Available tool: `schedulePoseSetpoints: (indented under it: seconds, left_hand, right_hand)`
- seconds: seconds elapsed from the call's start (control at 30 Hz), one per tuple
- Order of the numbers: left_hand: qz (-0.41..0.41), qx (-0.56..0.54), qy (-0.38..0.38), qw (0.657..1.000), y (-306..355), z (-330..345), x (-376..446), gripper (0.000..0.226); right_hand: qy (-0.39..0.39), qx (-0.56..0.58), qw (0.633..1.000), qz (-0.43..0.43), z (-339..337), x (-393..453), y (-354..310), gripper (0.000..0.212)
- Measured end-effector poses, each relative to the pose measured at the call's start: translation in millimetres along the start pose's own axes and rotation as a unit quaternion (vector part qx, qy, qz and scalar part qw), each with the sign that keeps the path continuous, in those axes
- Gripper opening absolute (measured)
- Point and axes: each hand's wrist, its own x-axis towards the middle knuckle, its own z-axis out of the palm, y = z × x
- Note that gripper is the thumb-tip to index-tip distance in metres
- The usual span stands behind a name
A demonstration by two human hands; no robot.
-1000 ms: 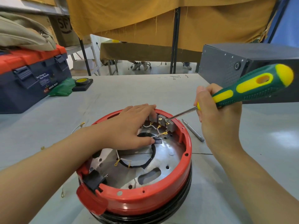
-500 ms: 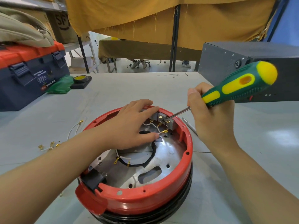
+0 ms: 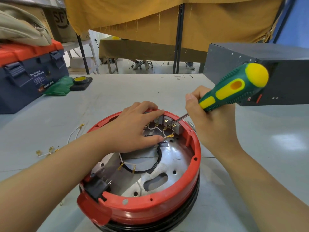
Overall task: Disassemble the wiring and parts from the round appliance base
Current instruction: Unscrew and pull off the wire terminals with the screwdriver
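Observation:
The round appliance base has a red rim over a black ring and a shiny metal floor, and it sits on the grey table in front of me. Grey switch blocks with brass terminals line its far inner wall. My left hand rests over the far rim, fingers against the blocks and thumb beside a loose white wire with a brass connector. My right hand grips a green and yellow screwdriver; its tip touches the terminals. A black cable and a black plug socket remain inside.
Loose white wires with brass connectors lie on the table to the left. A blue and orange toolbox stands far left, with green cloth and a tape roll beside it. A dark grey metal box stands at the right.
The view has shifted slightly and the base sits a little more centred. My right hand and the screwdriver moved a bit left, tip still at the terminals. My left hand stays on the far rim.

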Motion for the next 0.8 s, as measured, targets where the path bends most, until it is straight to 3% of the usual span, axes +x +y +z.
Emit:
schedulePoseSetpoints:
  seconds: [0.27,0.43,0.7,0.8]
  left_hand:
    - [0.005,0.011,-0.002,1.000,1,0,0,0.071]
    - [0.005,0.014,-0.001,1.000,1,0,-1,0.072]
    - [0.002,-0.019,0.014,1.000,3,0,-1,0.059]
    - [-0.003,-0.031,0.018,0.999,2,0,-1,0.047]
  right_hand:
    - [-0.054,0.015,0.998,-0.017,-1,1,-5,0.037]
    - [-0.029,-0.006,1.000,-0.012,2,1,-4,0.039]
    - [0.079,0.088,0.981,0.155,1,6,11,0.034]
    - [0.074,0.097,0.980,0.157,2,6,11,0.034]
